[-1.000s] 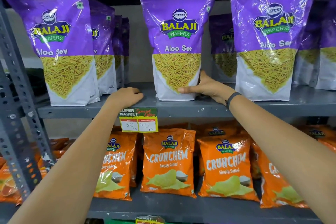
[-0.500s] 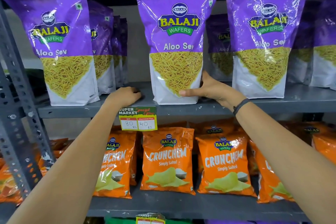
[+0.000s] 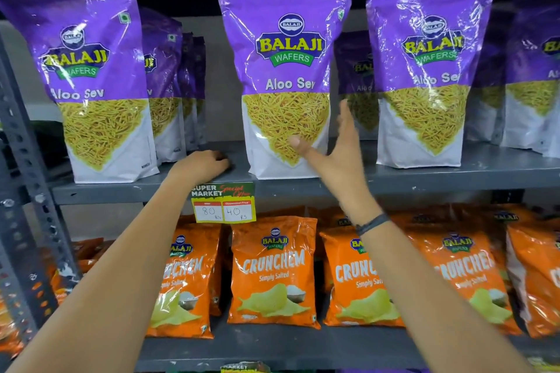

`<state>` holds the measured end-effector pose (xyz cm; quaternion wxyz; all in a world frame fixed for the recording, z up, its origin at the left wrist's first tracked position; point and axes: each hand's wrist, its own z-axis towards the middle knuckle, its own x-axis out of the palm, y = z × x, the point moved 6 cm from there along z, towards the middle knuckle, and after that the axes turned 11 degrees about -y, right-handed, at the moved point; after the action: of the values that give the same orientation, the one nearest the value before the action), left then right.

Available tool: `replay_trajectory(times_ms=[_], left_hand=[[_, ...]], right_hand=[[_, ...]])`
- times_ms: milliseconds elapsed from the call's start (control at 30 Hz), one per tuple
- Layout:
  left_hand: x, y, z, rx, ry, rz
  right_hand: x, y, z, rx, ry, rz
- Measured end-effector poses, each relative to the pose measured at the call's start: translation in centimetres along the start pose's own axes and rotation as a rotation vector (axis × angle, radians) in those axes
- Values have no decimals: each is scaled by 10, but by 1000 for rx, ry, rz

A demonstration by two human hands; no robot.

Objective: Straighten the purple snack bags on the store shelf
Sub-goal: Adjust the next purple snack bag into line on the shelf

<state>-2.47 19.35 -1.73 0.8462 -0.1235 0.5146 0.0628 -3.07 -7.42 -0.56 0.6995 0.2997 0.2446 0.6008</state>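
Note:
Three purple Aloo Sev bags stand upright along the front of the grey upper shelf (image 3: 500,174): a left bag (image 3: 94,76), a middle bag (image 3: 285,70) and a right bag (image 3: 424,70). More purple bags (image 3: 169,82) stand in rows behind them. My right hand (image 3: 336,145) is open, fingers spread, just off the middle bag's lower right edge, thumb in front of the bag's window. My left hand (image 3: 201,165) rests curled on the shelf between the left and middle bags, holding nothing.
A price tag (image 3: 223,203) hangs from the upper shelf's front edge. Orange Crunchem chip bags (image 3: 272,272) fill the lower shelf. A perforated grey metal upright (image 3: 27,179) frames the left side.
My right hand has let go of the middle bag's lower right corner and opened, lifting slightly. The middle bag now stands straight and a little nearer the front. My left hand stayed put.

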Motion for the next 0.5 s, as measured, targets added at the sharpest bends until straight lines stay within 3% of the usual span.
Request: replay_trajectory(times_ms=[167,267,500], left_hand=[[2,3,5,-9,-3,-9],[3,0,3,-10,-5,-9],[-1,-6,0,20,-18,2]], right_hand=[[24,27,-42,-271,-172,-306],[36,22,-46,-286,-159,-444],[43,14,-44,-288,-189,-477]])
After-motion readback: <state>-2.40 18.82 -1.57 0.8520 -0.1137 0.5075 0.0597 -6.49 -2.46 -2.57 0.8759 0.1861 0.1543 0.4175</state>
